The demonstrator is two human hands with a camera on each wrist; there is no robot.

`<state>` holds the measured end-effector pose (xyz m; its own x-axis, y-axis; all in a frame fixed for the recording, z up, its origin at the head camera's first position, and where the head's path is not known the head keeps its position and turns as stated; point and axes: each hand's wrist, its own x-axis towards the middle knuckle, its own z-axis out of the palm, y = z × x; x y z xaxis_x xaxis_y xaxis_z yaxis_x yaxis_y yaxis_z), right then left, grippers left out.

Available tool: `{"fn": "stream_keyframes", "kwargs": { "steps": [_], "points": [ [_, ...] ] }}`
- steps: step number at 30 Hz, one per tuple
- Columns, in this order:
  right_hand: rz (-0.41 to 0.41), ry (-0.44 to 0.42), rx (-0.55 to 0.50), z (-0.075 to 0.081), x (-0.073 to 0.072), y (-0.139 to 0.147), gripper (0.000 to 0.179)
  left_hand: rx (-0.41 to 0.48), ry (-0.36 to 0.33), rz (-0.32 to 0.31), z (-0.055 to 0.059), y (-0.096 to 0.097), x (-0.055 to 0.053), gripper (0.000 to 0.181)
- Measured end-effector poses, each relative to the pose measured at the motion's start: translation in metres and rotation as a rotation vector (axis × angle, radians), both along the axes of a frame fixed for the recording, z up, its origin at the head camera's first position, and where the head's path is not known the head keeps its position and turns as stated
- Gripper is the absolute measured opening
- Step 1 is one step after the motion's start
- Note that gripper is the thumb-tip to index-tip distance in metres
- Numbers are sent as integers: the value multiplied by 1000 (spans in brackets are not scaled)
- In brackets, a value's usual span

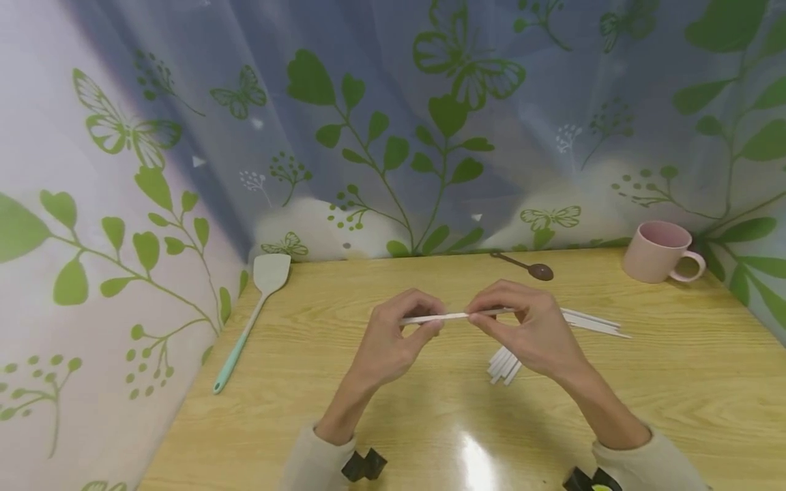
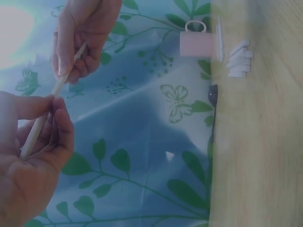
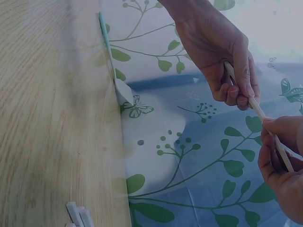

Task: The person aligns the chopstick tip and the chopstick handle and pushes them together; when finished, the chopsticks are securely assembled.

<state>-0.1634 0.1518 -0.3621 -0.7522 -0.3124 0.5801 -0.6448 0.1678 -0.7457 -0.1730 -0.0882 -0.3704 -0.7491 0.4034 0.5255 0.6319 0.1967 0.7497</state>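
A thin white stick is held level above the table between both hands. My left hand pinches its left part between thumb and fingers. My right hand pinches the right part. Seen from the left wrist, the stick slants upward and narrows to a point near the right hand. The right wrist view shows the stick running from the left hand down to the right one. Below my right hand lies a bundle of white sticks, partly hidden by that hand.
More white sticks lie to the right, some with pointed ends. At the back are a brown spoon and a pink mug. A spatula with a mint handle lies left. A patterned curtain borders the table.
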Motion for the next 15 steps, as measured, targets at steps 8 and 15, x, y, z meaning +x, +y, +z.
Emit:
{"fn": "stream_keyframes", "kwargs": {
  "steps": [8,15],
  "points": [
    [-21,-33,18,-3,1,-1,21,-47,-32,2,2,-4,0,10],
    [43,-106,20,-9,-3,0,19,-101,-84,0,4,-16,-1,11]
  ]
}}
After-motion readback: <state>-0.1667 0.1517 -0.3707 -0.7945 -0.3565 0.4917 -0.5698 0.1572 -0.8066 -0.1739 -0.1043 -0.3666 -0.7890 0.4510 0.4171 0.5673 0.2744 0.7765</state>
